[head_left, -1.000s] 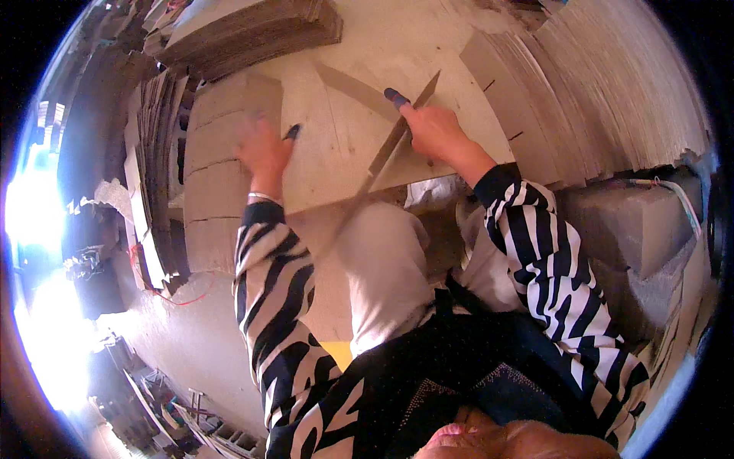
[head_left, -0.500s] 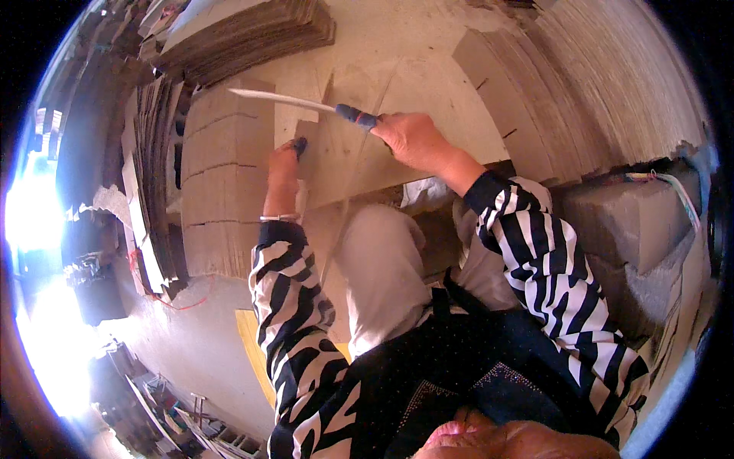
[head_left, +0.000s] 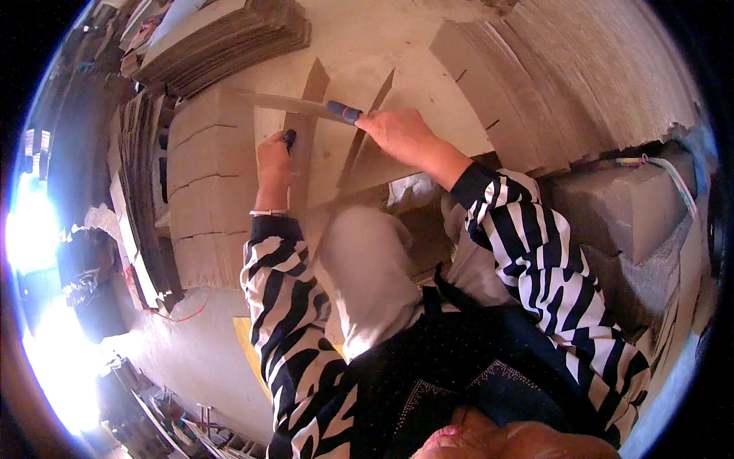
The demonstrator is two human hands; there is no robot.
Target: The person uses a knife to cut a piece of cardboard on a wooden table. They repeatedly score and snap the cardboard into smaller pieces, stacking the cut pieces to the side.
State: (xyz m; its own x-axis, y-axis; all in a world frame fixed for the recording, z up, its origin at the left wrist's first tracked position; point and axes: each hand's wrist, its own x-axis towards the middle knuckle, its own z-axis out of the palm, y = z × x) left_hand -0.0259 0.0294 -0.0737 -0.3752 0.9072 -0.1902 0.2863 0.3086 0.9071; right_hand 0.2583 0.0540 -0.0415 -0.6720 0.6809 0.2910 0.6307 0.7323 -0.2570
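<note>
My right hand (head_left: 399, 134) is closed round the dark handle of a knife (head_left: 344, 112), whose long thin blade points left and is smeared by motion. The blade crosses just above my left hand (head_left: 274, 164), over the upper end of a brown cardboard strip (head_left: 302, 141). My left hand is closed at that strip's left edge, with a dark cover on one digit; the rest of its fingers are partly hidden. To its left stands a cardboard stack (head_left: 206, 183) with dark slits across its side. Two narrow cardboard pieces (head_left: 367, 126) lie slantwise on the pale board under the knife.
Tall stacks of cardboard sheets (head_left: 527, 92) rise at the right, and another pile (head_left: 222, 46) lies at the far left. More upright sheets (head_left: 138, 176) lean beyond the slit stack. A wrapped block (head_left: 596, 206) sits by my right elbow, with a cord above it.
The knife and my right hand have moved slightly left and the blade has blurred. The cardboard pieces show wider and longer. The whole view has shifted a little.
</note>
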